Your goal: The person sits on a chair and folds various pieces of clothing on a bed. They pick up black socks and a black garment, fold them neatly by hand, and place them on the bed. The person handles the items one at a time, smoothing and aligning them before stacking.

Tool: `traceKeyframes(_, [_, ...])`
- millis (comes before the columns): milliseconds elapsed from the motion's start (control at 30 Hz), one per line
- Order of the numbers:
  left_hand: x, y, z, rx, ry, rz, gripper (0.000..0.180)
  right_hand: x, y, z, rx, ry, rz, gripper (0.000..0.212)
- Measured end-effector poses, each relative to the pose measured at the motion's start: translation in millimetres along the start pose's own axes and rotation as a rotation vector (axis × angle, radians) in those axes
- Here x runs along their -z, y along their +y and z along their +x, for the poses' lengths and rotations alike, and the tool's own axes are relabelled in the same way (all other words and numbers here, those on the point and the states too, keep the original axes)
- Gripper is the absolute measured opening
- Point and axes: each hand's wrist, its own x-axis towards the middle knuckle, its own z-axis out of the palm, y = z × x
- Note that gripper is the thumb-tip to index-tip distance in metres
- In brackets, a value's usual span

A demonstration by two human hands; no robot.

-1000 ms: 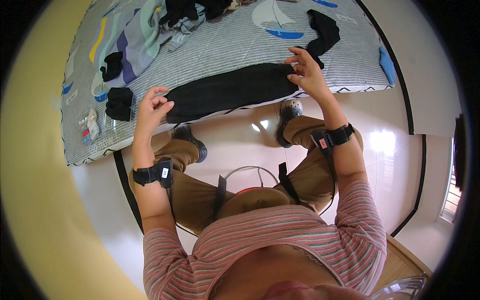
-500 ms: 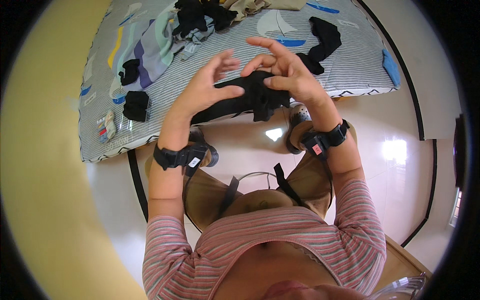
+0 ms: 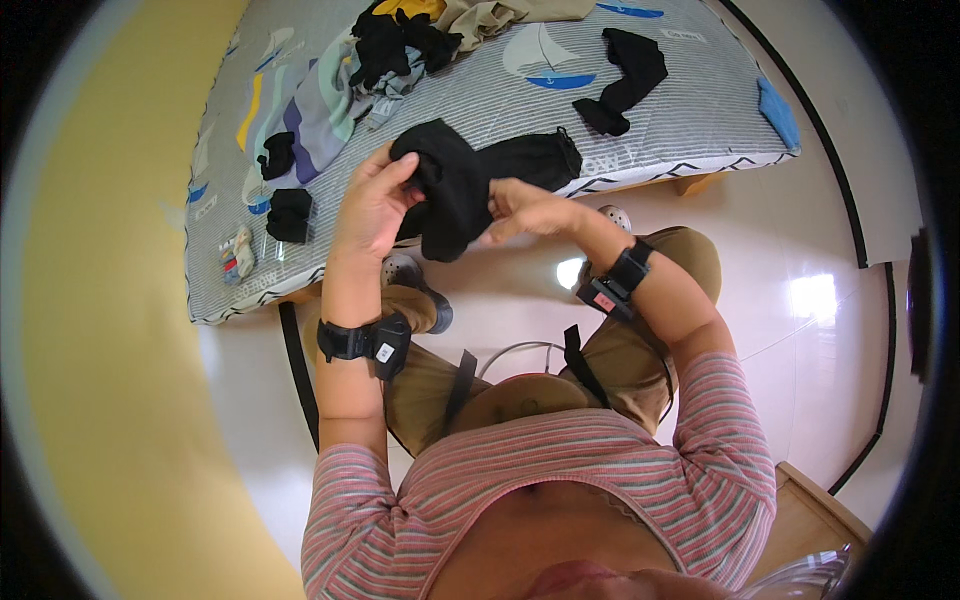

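Note:
A dark black sock [image 3: 447,190], bunched and hanging down, is held up in front of the bed's near edge. My left hand [image 3: 377,195] pinches its upper left part between thumb and fingers. At the sock's right side, my right hand [image 3: 525,210] has its fingers curled against the fabric; the fingertips are partly hidden. Behind the held sock, another long black cloth piece [image 3: 535,160] lies along the bed edge, partly covered by it.
The striped bed [image 3: 520,105] carries a folded black bundle [image 3: 290,215], a smaller black bundle [image 3: 277,155], a small pale bundle [image 3: 237,257], a long black sock [image 3: 635,75], a blue cloth [image 3: 777,115] and a clothes pile [image 3: 390,60]. A yellow wall [image 3: 110,300] stands left.
Both hands were spread around the black cloth; now they have closed on a black sock and hold it up. My right hand has come lower and turned inward.

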Motion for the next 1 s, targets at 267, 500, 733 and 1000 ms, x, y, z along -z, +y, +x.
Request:
traceKeyframes(267, [61.3,4.4,-11.8,-0.077,0.122,-0.151,0.016,0.8,36.0,3.1,-0.286,0.078,0.186,0.028])
traceKeyframes(500, [86.8,-2.3,-16.9,-0.007,0.29,-0.185,0.009,24.0,30.5,-8.3,-0.31,-0.05,0.059,0.032])
traceKeyframes(733, [133.3,-21.3,-10.3,-0.039,0.311,-0.202,0.025,66.3,-11.6,-30.4,-0.187,0.373,0.019,0.016])
traceKeyframes(1000, [119.2,-42.7,-5.8,0.02,0.374,0.136,0.043,82.8,-6.1,-23.2,-0.003,0.861,-0.033,0.007])
